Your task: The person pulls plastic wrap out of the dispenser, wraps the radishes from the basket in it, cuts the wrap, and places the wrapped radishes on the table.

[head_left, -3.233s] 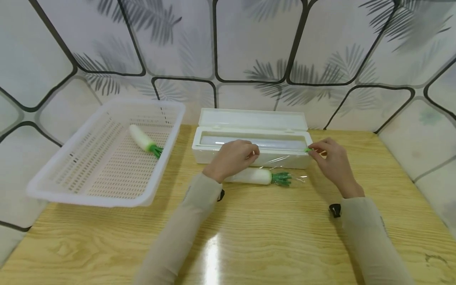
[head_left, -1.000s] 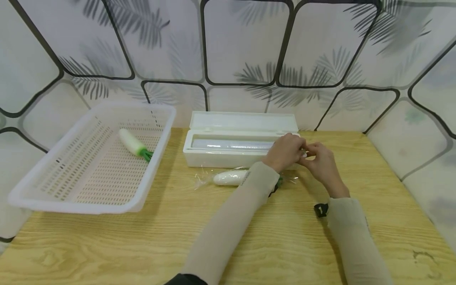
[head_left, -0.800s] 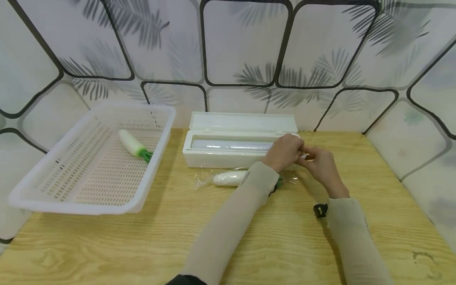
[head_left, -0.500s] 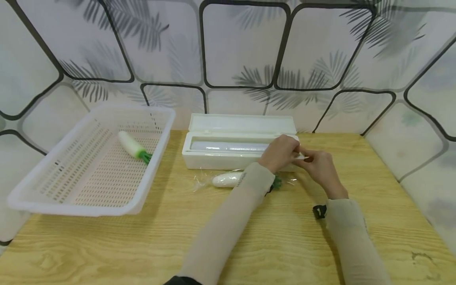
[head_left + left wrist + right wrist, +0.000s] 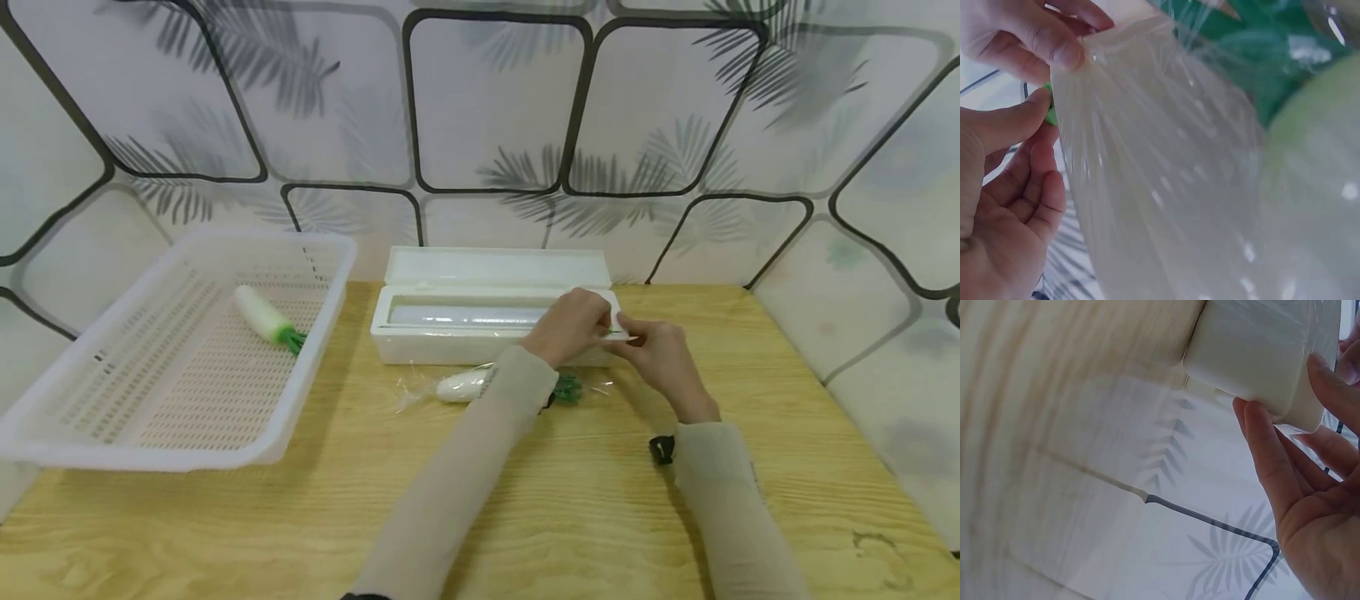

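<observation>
A white cling film box point(image 5: 420, 347) stands at the back of the table, its lid raised and a film roll inside. At its right end, my left hand point(image 5: 566, 327) pinches a small green slide cutter point(image 5: 1052, 115) between thumb and finger, as the left wrist view shows. My right hand point(image 5: 662, 364) grips the box's right end corner, thumb over the film point(image 5: 1147, 156) stretched there, fingertips on the end wall. In front of the box lies a white radish point(image 5: 460, 386) wrapped in film, its green stem showing past the left cuff; the left forearm hides its middle.
A white perforated plastic basket point(image 5: 311, 358) stands at the left, holding one unwrapped white radish point(image 5: 258, 312) with green stems. Directly behind the box rises a patterned wall covering point(image 5: 487, 108). The wooden table point(image 5: 570, 508) reaches toward me.
Over three seconds, the left hand has moved right along the box to the right hand. The green cutter was in the right hand earlier. Lately the hands have barely moved; the view has shifted slightly.
</observation>
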The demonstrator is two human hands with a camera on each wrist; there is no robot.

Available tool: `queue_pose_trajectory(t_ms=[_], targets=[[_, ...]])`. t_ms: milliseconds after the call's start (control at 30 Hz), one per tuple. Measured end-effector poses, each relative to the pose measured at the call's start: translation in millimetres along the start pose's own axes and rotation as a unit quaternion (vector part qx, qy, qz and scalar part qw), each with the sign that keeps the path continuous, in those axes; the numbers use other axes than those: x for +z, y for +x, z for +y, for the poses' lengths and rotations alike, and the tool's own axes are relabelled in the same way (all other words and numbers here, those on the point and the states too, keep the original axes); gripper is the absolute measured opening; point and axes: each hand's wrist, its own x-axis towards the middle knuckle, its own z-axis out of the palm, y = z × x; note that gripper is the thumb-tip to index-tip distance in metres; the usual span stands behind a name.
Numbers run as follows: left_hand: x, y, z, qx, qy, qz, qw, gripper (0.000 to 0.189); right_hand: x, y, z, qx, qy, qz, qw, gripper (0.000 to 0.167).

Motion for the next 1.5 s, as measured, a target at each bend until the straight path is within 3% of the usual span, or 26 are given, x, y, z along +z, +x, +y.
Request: queue_pose_trajectory(t_ms=[233,433,733,967,1100,1300,1500], targets=[[-19.5,-24.3,-22.6,-0.025,-0.032,-0.019,0.9990,0.009,-1.5,3.4,-5.0,0.031,0.001,-0.011,0.9994,0.051],[-35.2,-54.5,-45.0,-0.032,-0.039,-0.009,0.9987,0.012,-2.1,5.5,-7.0,0.042,0.003,-0.026,0.9988,0.053],[-61.2,-108.0,-75.2,-0.037,0.023,0.025,0.9987,0.017,-2.0,3.8,-5.9,0.041,0.001,-0.019,0.9990,0.054],[-78.2,-144.0,-92.4,-0.089,0.079,0.054,0.9914,0.013,-4.6,-1.1,-2.2,0.042,-0.001,-0.016,0.9990,0.055],[-82.4,-155.0,-99.6,-0.112,0.086,0.066,0.9878,0.011,-7.3,-2.2,0.4,0.047,-0.003,-0.009,0.9989,0.054],[-88.0,-173.2,-108.5,-0.165,0.057,0.098,0.9797,0.009,-2.5,-1.7,0.5,0.060,0.015,-0.016,0.9980,0.056],[-91.7,-185.2,-116.4,-0.173,0.032,0.106,0.9788,0.011,0.1,-1.2,-3.0,0.051,0.004,-0.021,0.9985,0.055]])
